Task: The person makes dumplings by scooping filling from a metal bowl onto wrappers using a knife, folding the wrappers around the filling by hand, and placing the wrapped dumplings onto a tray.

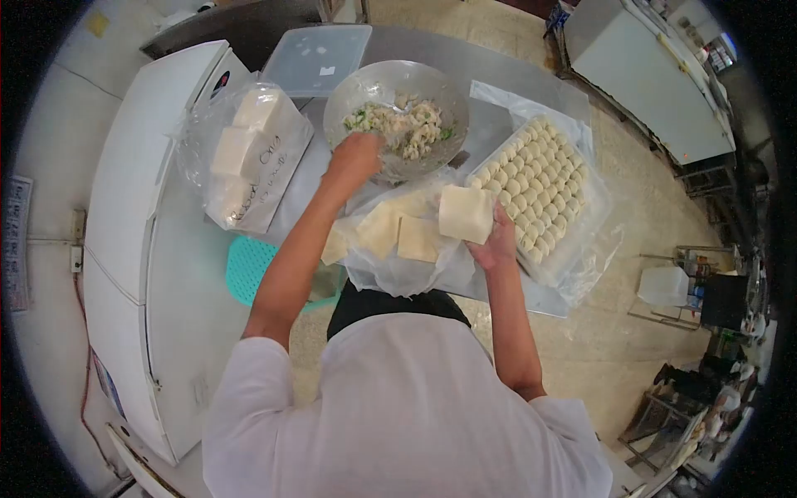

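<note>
Dough wrapper sits at the frame's centre in the right hand's fingers; left hand dips into the bowl, upper middle, its grip impossible to tell.

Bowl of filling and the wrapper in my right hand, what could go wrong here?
Your left hand reaches over the near rim of the bowl, so it might nudge it or spill some filling. The square wrapper in your right hand looks thin and could sag or tear. That hand is also close to the dumplings, so a knock might disturb them.
</note>
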The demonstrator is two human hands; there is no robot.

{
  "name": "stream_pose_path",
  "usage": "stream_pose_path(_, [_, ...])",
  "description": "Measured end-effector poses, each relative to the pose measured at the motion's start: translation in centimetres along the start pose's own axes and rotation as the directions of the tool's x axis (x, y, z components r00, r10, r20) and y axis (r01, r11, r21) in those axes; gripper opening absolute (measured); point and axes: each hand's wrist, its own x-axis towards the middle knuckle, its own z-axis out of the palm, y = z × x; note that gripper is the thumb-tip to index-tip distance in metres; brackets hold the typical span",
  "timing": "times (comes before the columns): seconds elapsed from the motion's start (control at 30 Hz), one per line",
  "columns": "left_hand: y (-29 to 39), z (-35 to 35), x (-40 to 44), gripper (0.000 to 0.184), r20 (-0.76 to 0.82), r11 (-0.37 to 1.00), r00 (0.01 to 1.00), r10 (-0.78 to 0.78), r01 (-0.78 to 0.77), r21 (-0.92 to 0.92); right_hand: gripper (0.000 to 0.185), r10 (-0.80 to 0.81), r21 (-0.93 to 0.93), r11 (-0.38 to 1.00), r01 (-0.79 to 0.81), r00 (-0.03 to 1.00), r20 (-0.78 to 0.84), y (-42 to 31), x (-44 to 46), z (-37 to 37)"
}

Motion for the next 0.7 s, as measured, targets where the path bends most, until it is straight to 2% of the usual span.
stream_pose_path(0.03, [0.6, -0.1, 1.0, 0.021, 0.108, 0.996, 0.994, -0.015, 0.005, 0.089, 0.044, 0.046, 0.12, 0.992, -0.047, 0.999, 0.01, 0.2, 0.1, 0.5])
stream_pose_path(0.07, [0.7, -0.3, 0.8, 0.021, 0.101, 0.996, 0.995, -0.01, 0.001, 0.093, 0.044, 0.039, 0.12, 0.992, -0.041, 0.999, 0.016, 0.6, 0.2, 0.2])
stream_pose_path(0.13, [2.4, -3.2, 0.1, 0.022, 0.278, 0.982, 0.958, -0.063, 0.01, 0.188, 0.042, 0.052, 0.206, 0.978, -0.044, 0.998, -0.034, 1.6, 1.0, -1.0])
stream_pose_path(0.17, [2.5, -4.0, 0.3, 0.022, 0.281, 0.981, 0.958, -0.052, -0.003, 0.193, 0.042, 0.04, 0.214, 0.976, -0.032, 0.999, -0.036, 1.8, 1.1, -1.6])
stream_pose_path(0.23, [1.7, -4.9, 0.0, 0.023, 0.269, 0.992, 0.963, 0.002, -0.037, 0.124, 0.038, 0.061, 0.005, 0.998, -0.061, 0.992, -0.111, 2.8, 0.9, -2.4])
stream_pose_path(0.27, [1.9, -4.1, 0.5, 0.023, 0.271, 0.991, 0.963, 0.002, -0.038, 0.127, 0.038, 0.061, 0.009, 0.998, -0.06, 0.992, -0.111, 3.5, 1.4, -2.6])
stream_pose_path(0.33, [2.6, -2.2, 2.0, 0.022, 0.146, 0.987, 0.986, 0.075, -0.095, 0.132, 0.035, 0.094, 0.036, 0.995, -0.088, 0.968, -0.231, 4.7, 3.0, -3.1])
stream_pose_path(0.37, [2.6, -2.0, 1.7, 0.022, 0.14, 0.987, 0.987, 0.073, -0.092, 0.132, 0.035, 0.094, 0.031, 0.996, -0.089, 0.969, -0.226, 5.2, 3.3, -3.2])
stream_pose_path(0.43, [3.5, -3.1, 0.9, 0.022, 0.285, 0.992, 0.959, 0.002, -0.039, 0.122, 0.034, 0.118, 0.072, 0.993, -0.099, 0.92, -0.373, 5.4, 3.9, -2.6])
stream_pose_path(0.47, [3.4, -4.1, 0.8, 0.022, 0.285, 0.991, 0.958, 0.006, -0.044, 0.126, 0.034, 0.115, 0.075, 0.993, -0.094, 0.921, -0.372, 5.3, 4.1, -2.5])
stream_pose_path(0.53, [2.5, -5.7, -0.1, 0.021, 0.366, 0.977, 0.926, 0.096, -0.158, 0.145, 0.035, 0.086, 0.017, 0.996, -0.085, 0.94, -0.33, 5.3, 4.2, -2.0])
stream_pose_path(0.57, [2.5, -5.3, 0.2, 0.021, 0.368, 0.977, 0.926, 0.091, -0.154, 0.146, 0.035, 0.091, 0.018, 0.996, -0.089, 0.94, -0.329, 5.4, 4.4, -1.5])
stream_pose_path(0.63, [1.9, -3.3, 1.2, 0.021, 0.197, 0.97, 0.98, 0.03, -0.076, 0.231, 0.036, 0.099, 0.007, 0.994, -0.106, 0.903, -0.418, 5.6, 5.1, -0.4])
stream_pose_path(0.7, [0.5, -0.9, 0.9, 0.021, 0.229, 0.977, 0.973, 0.03, -0.078, 0.2, 0.037, 0.121, 0.026, 0.992, -0.121, 0.914, -0.387, 6.8, 6.8, -2.6])
